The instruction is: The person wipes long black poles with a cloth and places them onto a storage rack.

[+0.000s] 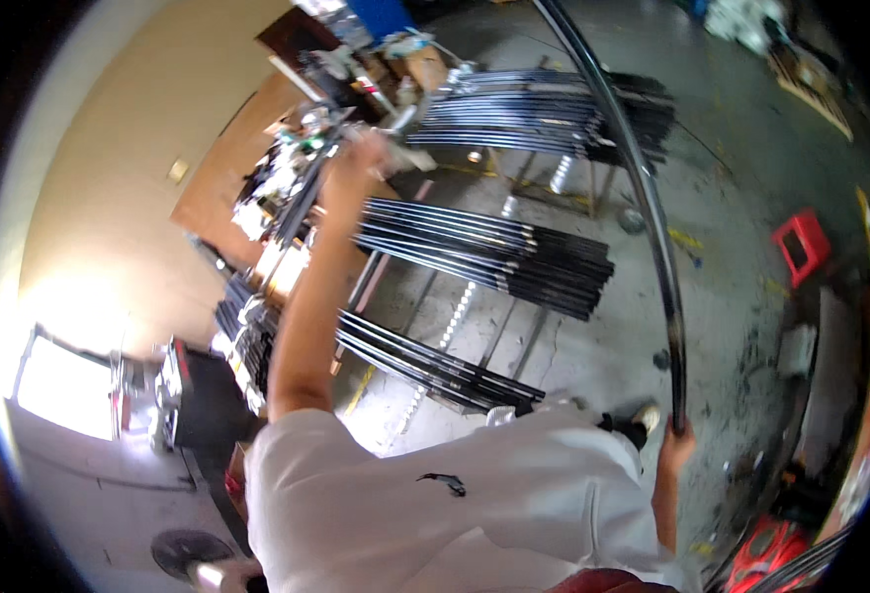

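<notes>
White-sleeved, the left hand (361, 160) at 11 o'clock is blurred; its grip I cannot tell. The curved tube (645, 181) is at 2, clasped by the right hand (678, 450) at 4. Handling it seems the step; balance is needed next.

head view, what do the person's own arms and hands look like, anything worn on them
The left arm is bare below a short white sleeve, part of a white shirt with a small dark emblem. The right forearm is bare too. No glove shows on the left hand, which is blurred, or the right hand.
</notes>
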The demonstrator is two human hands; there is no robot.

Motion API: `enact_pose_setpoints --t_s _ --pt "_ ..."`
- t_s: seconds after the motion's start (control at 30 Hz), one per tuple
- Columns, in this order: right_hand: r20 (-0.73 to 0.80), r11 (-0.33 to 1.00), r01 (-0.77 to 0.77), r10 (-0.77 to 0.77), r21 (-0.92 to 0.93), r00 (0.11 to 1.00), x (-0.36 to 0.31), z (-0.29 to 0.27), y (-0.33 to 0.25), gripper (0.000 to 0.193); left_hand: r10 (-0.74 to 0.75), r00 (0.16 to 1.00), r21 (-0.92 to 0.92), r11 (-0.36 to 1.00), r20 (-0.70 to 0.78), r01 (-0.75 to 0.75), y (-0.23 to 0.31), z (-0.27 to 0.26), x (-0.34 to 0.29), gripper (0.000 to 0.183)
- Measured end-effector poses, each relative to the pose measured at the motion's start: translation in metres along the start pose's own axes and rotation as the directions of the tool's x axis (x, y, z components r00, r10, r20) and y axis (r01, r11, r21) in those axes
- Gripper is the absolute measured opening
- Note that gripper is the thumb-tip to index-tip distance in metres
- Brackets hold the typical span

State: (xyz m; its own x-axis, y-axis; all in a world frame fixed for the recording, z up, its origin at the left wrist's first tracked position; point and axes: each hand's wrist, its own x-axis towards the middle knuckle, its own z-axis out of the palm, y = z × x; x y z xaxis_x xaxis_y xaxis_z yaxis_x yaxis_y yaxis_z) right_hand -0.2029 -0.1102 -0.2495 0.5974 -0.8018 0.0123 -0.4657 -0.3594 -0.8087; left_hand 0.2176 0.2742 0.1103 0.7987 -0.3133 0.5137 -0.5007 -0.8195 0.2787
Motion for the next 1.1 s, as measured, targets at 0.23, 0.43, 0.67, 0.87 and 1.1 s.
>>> enact_pose_setpoints --t_s 0.23,0.43,0.67,0.87,1.1 --pt "0.115 0.962 0.121 -0.153 0.245 0.982 0.031 0.042 -0.156 0.033 0.243 0.900 -0.794 0.586 0.363 0.162 0.175 0.166 -0.174 0.050" --pt "0.203 0.935 0.111 -0.187 0.336 0.961 0.025 0.036 -0.184 0.041 0.169 0.934 -0.805 0.569 0.314 0.168 0.228 0.184 -0.154 0.030" --pt "0.487 0.959 0.006 0.139 -0.285 0.862 -0.016 0.007 -0.014 0.041 0.058 0.994 -0.807 0.589 0.095 0.043 0.213 0.165 -0.115 0.020" --pt "0.530 0.995 0.102 -0.095 0.016 0.843 0.012 -0.015 -0.080 0.038 -0.004 0.969 -0.802 0.559 0.248 0.208 0.213 0.161 -0.113 0.019" --pt "0.649 0.984 0.139 -0.176 0.107 0.740 0.032 -0.002 -0.128 0.022 -0.046 0.974 -0.848 0.485 0.221 0.215 0.211 0.150 -0.094 0.023"
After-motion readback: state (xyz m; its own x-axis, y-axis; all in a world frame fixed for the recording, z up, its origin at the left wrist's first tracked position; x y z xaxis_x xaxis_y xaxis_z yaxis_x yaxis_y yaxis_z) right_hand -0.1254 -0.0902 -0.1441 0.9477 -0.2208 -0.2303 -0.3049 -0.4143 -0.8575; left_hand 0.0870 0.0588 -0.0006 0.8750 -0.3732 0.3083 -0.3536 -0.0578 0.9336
